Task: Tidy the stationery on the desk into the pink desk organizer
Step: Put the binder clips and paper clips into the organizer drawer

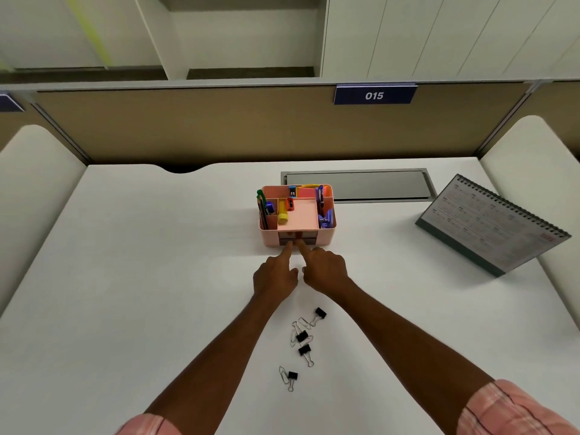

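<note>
Reading first: a dark blue plate (pixel 374 95) on the beige partition (pixel 188 127) carries white numerals "015". A spiral desk calendar (pixel 492 224) stands at the right; its print is too small to read. No brand shows on any item.

Surface: white desk (pixel 157 277) with a grey cable hatch (pixel 357 185) set flush at the back. Pale open shelves (pixel 219 36) above the partition.

The pink desk organizer (pixel 328 233) sits mid-desk, just in front of the hatch. Green pencils (pixel 261 202) are in its left compartment, a yellow-capped stick (pixel 283 213) beside them, a purple pen (pixel 320 196) at the right. Small drawers (pixel 309 241) are in its front face.

Left hand (pixel 275 276): index finger straight, tip on the drawer front, other fingers curled in, holding nothing. Right hand (pixel 324 271): the same pose, fingertip just beside the left one.

Black binder clips (pixel 303 335) and wire paper clips (pixel 283 373) lie loose on the desk between the forearms, apart from the organizer. Pink checked sleeves (pixel 514 409) show at the bottom edge.
</note>
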`<action>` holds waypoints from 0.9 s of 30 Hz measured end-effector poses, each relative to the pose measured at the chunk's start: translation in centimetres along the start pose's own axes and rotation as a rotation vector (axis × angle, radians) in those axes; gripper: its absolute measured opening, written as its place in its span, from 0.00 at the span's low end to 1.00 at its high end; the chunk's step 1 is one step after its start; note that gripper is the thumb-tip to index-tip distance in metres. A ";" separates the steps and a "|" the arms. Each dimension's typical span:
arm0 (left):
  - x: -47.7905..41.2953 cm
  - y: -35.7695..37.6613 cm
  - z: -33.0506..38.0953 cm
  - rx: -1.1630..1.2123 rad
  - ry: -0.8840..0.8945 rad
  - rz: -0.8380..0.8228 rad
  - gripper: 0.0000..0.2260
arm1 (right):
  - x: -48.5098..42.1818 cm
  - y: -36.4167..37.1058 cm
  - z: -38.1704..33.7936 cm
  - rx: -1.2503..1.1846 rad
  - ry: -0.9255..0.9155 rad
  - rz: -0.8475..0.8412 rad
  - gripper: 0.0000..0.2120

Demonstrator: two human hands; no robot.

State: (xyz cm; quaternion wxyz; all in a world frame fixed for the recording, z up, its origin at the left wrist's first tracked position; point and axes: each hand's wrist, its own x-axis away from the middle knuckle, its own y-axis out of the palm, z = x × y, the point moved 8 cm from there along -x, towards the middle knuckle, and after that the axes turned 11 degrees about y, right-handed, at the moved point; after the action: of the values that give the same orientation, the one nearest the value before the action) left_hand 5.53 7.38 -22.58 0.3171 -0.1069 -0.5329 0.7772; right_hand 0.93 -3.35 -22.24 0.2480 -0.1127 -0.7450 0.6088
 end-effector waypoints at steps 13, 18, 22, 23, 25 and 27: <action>1.0 -2.1 0.2 0.055 -0.012 0.091 0.34 | 0.3 0.4 -0.7 -0.010 -0.002 0.007 0.35; 0.8 -2.4 0.2 0.039 -0.032 0.073 0.35 | 1.6 1.4 -0.8 0.012 -0.001 -0.023 0.37; 0.8 -2.6 0.4 0.033 -0.032 0.071 0.34 | 3.0 1.8 -0.7 0.005 0.010 -0.006 0.37; 0.8 -2.6 0.3 0.034 -0.037 0.070 0.34 | 3.3 1.9 -0.7 0.007 0.007 0.003 0.36; 0.8 -2.7 0.3 0.032 -0.041 0.071 0.34 | 3.7 2.2 -0.7 0.013 0.002 0.010 0.36; 0.8 -2.7 0.3 0.031 -0.034 0.076 0.34 | 4.0 2.5 -0.6 0.016 0.004 0.008 0.36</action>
State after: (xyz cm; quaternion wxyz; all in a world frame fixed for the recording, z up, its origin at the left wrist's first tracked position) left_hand 5.79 8.30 -19.88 0.2798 -0.1090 -0.5214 0.7987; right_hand -2.50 -0.39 -23.64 0.2479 -0.1150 -0.7392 0.6156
